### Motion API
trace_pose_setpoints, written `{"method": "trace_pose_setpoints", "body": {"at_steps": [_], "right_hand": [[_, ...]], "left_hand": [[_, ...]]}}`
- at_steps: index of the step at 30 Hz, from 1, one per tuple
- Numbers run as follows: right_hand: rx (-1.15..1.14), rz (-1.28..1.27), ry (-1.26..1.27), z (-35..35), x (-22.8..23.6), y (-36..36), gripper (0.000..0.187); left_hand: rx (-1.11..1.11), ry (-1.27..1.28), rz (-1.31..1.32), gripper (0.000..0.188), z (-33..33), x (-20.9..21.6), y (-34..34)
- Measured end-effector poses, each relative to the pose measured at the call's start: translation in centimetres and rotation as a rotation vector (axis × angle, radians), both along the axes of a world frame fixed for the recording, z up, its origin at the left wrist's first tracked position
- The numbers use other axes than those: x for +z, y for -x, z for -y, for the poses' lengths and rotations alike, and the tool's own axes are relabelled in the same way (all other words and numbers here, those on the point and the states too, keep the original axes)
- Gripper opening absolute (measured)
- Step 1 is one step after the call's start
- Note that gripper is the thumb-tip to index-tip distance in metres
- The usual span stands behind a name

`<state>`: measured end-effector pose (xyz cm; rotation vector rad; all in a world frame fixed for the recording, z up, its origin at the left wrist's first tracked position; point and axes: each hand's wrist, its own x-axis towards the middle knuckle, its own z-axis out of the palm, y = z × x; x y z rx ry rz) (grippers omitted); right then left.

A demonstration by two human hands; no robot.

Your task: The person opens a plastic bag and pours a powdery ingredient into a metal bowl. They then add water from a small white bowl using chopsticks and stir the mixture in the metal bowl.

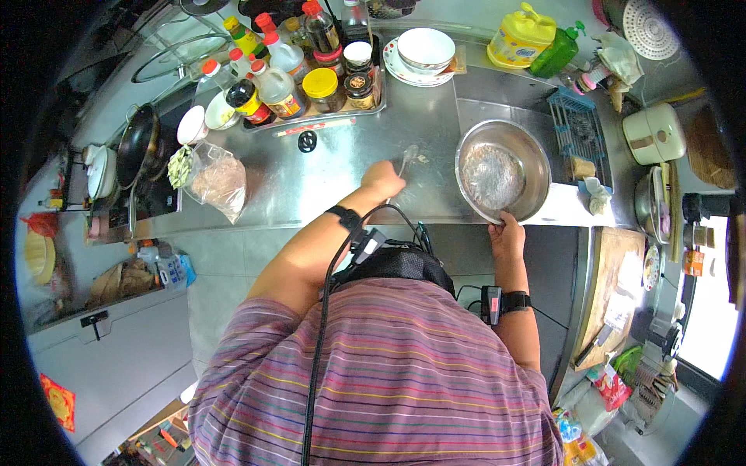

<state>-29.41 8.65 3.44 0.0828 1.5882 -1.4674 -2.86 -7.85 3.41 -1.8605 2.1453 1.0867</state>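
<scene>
My left hand (382, 180) is closed round the handle of a metal spoon (410, 151), whose bowl end is over the steel counter beside a small pale smear. To the right, my right hand (508, 233) grips the near rim of a large stainless steel basin (538, 175), thumb at the edge. Inside the basin lies a whitish, powdery-looking mass (492, 177); what it is I cannot tell. The basin sits at the counter's front edge, by the sink. Left of my left hand stands a clear plastic bag (221, 182) with light brown contents.
A tray (311, 122) of sauce bottles and jars stands at the back. White bowls on a plate (392, 70) are behind the counter's middle. A blue rack (579, 128) is at the sink, and a black wok (140, 144) at the far left. A black cable (315, 365) runs along my body.
</scene>
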Motion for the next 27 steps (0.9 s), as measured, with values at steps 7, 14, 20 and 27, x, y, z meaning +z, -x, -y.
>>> {"method": "trace_pose_setpoints", "body": {"at_steps": [7,14,20,27], "right_hand": [[0.028,-0.013,0.041,0.3,2.4,-1.5,0.013],[0.047,-0.075,-0.012,0.6,2.4,-4.7,0.017],[0.063,-0.132,-0.083,0.2,4.2,-6.7,0.023],[0.267,-0.100,-0.136,2.1,4.3,-8.0,0.025]], "left_hand": [[-0.028,0.322,-0.135,0.018,0.0,3.1,-6.5],[0.191,0.302,-0.530,0.020,2.8,1.8,-10.2],[0.176,-0.024,-0.924,0.009,2.8,1.1,-11.9],[0.240,-0.074,-1.093,0.012,1.3,3.7,-11.5]]}}
